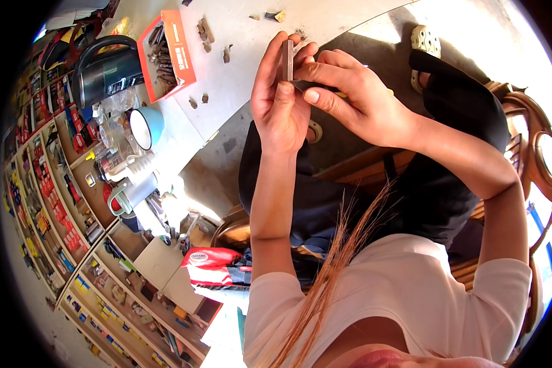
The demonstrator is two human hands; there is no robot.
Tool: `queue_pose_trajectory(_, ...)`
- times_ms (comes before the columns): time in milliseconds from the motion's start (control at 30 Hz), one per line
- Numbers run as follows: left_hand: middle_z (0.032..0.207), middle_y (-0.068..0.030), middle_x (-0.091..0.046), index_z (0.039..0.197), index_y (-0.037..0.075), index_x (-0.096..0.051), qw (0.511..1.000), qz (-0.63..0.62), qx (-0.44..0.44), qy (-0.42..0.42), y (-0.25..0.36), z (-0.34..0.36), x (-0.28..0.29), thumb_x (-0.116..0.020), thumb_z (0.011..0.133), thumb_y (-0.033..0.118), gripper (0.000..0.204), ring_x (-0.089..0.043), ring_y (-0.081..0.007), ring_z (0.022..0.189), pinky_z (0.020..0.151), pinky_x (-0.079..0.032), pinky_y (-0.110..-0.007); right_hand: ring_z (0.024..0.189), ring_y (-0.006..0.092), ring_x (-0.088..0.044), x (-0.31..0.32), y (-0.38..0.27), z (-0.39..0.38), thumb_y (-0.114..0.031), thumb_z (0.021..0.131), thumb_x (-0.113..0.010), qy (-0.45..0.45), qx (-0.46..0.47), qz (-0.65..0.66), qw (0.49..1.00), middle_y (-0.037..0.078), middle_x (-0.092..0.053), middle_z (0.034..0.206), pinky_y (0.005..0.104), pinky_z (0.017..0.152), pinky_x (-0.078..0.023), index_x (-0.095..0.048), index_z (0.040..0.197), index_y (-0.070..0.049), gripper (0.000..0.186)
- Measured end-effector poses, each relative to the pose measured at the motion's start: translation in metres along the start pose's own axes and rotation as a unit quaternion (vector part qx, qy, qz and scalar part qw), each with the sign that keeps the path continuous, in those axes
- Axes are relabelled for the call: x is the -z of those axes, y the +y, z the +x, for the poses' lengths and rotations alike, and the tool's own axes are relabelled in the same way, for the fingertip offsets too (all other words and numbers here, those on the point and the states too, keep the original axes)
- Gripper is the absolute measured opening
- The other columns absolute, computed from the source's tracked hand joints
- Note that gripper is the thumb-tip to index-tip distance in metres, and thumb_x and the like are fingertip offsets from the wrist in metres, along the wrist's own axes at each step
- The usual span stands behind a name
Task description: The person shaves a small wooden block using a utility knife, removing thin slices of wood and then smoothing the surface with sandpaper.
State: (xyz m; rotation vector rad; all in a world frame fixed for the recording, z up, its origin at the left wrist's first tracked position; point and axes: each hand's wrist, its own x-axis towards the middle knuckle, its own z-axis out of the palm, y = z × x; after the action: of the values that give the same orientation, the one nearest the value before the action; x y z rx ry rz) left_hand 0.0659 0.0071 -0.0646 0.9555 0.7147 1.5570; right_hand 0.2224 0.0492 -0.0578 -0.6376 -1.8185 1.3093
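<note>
My left hand (pixel 281 104) is closed, its thumb and fingers gripping a slim, square-edged grey-brown bar (pixel 287 60) that points away from me. My right hand (pixel 359 92) pinches a dark, blade-like tool (pixel 313 85) between thumb and forefinger. Bits of yellow show beside its fingers, and most of the tool is hidden in the palm. The tool's dark tip meets the bar at my left thumb. Both hands are raised over my lap, close to the table's edge.
On the white table (pixel 227 86), an orange-red box (pixel 176 46) holds brown stick-like pieces, with several brown fragments (pixel 205 30) nearby. A black kettle (pixel 107 70) and a blue cup (pixel 148 128) stand at the left. Shelves (pixel 73 202) of small packages line the far left.
</note>
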Motion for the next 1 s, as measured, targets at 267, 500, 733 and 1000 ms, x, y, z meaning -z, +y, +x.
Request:
queue_pose_trajectory(267, 0.146, -0.0165, -0.042, 0.148, -0.006, -0.031, 0.999, 0.032, -0.005, -0.015, -0.0065, 0.0011, 0.0031, -0.052, 0.101, 0.021, 0.058, -0.047, -0.0271, 0.131, 0.112, -0.038, -0.040, 0.089, 0.0310, -0.057, -0.0012, 0.0005, -0.0005, -0.031, 0.097, -0.059, 0.003, -0.075, 0.025, 0.997, 0.017, -0.060, 0.095, 0.0406, 0.082, -0.048, -0.065, 0.116, -0.005, 0.033)
queue_pose_trajectory(500, 0.143, -0.0160, -0.046, 0.147, -0.005, -0.033, 0.999, 0.014, 0.018, 0.026, -0.0063, -0.0017, 0.0007, -0.055, 0.100, 0.022, 0.059, -0.050, -0.0267, 0.128, 0.110, -0.039, -0.039, 0.091, 0.0305, -0.056, 0.0003, 0.0011, -0.0015, -0.030, 0.098, -0.058, -0.007, -0.032, 0.009, 0.999, 0.016, -0.060, 0.094, 0.0403, 0.082, -0.048, -0.065, 0.116, -0.004, 0.033)
queue_pose_trajectory(733, 0.141, -0.0180, -0.046, 0.146, -0.006, -0.034, 0.999, 0.030, 0.006, 0.015, -0.0079, -0.0009, 0.0033, -0.056, 0.100, 0.026, 0.060, -0.051, -0.0235, 0.125, 0.110, -0.039, -0.037, 0.090, 0.0303, -0.056, -0.0012, 0.0036, -0.0001, -0.031, 0.098, -0.058, -0.007, -0.043, 0.014, 0.999, 0.016, -0.060, 0.092, 0.0405, 0.082, -0.048, -0.065, 0.115, -0.004, 0.032)
queue_pose_trajectory(1000, 0.137, -0.0171, -0.049, 0.145, -0.005, -0.038, 1.000, 0.010, 0.012, 0.018, -0.0101, -0.0009, 0.0033, -0.060, 0.098, 0.028, 0.061, -0.051, -0.0225, 0.123, 0.107, -0.041, -0.035, 0.090, 0.0300, -0.055, -0.0001, 0.0012, 0.0006, -0.030, 0.098, -0.058, -0.002, -0.030, 0.023, 0.999, 0.014, -0.062, 0.094, 0.0403, 0.081, -0.048, -0.067, 0.114, -0.005, 0.031)
